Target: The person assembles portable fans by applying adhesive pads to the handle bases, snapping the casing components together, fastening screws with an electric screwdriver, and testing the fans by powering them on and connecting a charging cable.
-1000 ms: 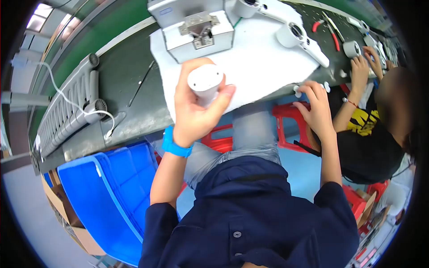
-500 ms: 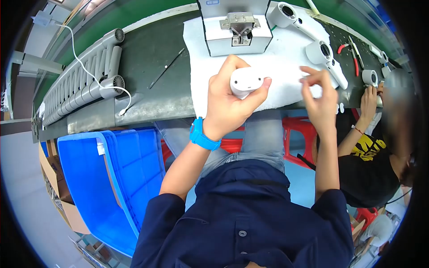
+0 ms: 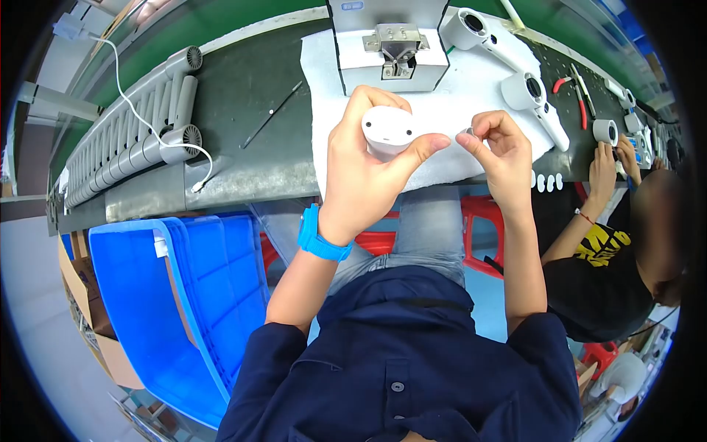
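My left hand [image 3: 361, 173] is wrapped round a white cylindrical part [image 3: 388, 127], whose end with two dark holes faces up. Its thumb points toward my right hand [image 3: 501, 151], which pinches a small clear or whitish piece [image 3: 469, 132] between thumb and fingertips. The two hands are apart, above a white cloth [image 3: 442, 107]. Beyond my left hand stands a white block fixture [image 3: 353, 70] with a metal clamp [image 3: 398, 50] on it. Small white oval pieces [image 3: 541, 182] lie at the table edge beside my right hand.
White dryer-like bodies [image 3: 519, 92] lie on the cloth; red-handled pliers [image 3: 582, 110] are beyond. Grey tubular parts [image 3: 136, 136], a white cable [image 3: 136, 114] and a thin rod [image 3: 271, 116] are left. A blue bin [image 3: 213, 287] stands below. A co-worker's hand [image 3: 602, 173] is at right.
My right hand has moved in from the table edge to beside my left and now pinches a small piece. The white part is tilted differently, and the view has shifted.
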`<action>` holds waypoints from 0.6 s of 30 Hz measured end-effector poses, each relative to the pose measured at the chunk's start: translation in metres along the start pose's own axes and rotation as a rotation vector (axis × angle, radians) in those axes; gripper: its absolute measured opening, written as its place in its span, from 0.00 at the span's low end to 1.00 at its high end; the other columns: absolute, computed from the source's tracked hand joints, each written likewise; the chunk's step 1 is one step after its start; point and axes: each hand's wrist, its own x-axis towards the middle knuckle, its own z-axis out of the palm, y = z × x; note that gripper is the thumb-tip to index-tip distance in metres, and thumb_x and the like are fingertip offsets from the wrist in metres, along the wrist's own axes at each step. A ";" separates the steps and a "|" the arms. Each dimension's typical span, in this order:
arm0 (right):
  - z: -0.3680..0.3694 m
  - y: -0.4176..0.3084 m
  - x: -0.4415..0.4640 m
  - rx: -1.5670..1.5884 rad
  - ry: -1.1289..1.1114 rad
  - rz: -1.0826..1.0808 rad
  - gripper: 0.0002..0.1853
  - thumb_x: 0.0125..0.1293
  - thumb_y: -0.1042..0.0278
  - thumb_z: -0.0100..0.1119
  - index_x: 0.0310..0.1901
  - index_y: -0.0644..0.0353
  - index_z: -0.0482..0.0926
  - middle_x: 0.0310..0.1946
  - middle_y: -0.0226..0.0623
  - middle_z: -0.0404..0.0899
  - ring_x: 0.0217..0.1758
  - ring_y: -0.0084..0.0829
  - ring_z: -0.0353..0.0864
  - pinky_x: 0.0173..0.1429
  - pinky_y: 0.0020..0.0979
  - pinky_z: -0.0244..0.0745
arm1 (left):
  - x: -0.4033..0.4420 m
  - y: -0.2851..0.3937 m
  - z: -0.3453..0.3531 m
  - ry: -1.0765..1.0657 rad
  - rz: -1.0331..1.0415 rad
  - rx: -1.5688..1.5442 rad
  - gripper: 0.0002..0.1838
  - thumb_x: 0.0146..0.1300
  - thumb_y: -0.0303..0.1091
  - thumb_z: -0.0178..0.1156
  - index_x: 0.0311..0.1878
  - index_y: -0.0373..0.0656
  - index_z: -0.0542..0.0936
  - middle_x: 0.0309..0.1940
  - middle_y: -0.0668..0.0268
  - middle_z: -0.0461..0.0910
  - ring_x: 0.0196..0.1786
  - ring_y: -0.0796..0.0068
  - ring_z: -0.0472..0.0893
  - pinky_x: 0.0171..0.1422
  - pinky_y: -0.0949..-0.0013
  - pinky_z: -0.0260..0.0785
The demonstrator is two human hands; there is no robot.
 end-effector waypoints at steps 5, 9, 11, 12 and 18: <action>0.007 -0.014 0.002 0.110 -0.010 0.017 0.08 0.56 0.80 0.64 0.32 0.63 0.72 0.32 0.30 0.72 0.33 0.20 0.70 0.42 0.21 0.67 | -0.004 -0.003 0.001 0.092 -0.106 -0.121 0.25 0.51 0.23 0.70 0.42 0.44 0.61 0.33 0.64 0.74 0.36 0.80 0.73 0.38 0.76 0.67; 0.008 -0.022 0.003 0.207 -0.037 0.078 0.06 0.60 0.78 0.62 0.36 0.65 0.74 0.33 0.33 0.75 0.33 0.22 0.75 0.42 0.22 0.70 | -0.001 -0.013 0.001 0.103 0.025 -0.309 0.23 0.53 0.22 0.67 0.43 0.42 0.62 0.36 0.62 0.75 0.39 0.77 0.75 0.44 0.72 0.69; 0.006 -0.028 0.006 0.247 -0.076 0.091 0.06 0.61 0.77 0.61 0.37 0.66 0.75 0.35 0.34 0.76 0.35 0.23 0.76 0.44 0.23 0.71 | 0.000 -0.013 -0.001 0.058 0.099 -0.245 0.21 0.55 0.22 0.66 0.44 0.41 0.63 0.37 0.61 0.76 0.40 0.76 0.75 0.46 0.71 0.69; 0.004 -0.032 0.007 0.263 -0.117 0.085 0.06 0.62 0.77 0.60 0.39 0.67 0.75 0.36 0.35 0.76 0.36 0.24 0.77 0.45 0.24 0.72 | -0.001 -0.008 -0.002 -0.034 0.061 -0.224 0.19 0.56 0.23 0.64 0.45 0.40 0.64 0.37 0.61 0.75 0.40 0.76 0.75 0.47 0.70 0.69; 0.000 -0.090 0.020 0.224 -0.238 -0.079 0.06 0.62 0.78 0.59 0.39 0.68 0.75 0.33 0.34 0.77 0.33 0.22 0.77 0.41 0.21 0.71 | -0.016 0.007 0.007 -0.113 -0.045 -0.272 0.15 0.53 0.27 0.65 0.41 0.39 0.70 0.33 0.66 0.75 0.35 0.83 0.73 0.39 0.78 0.64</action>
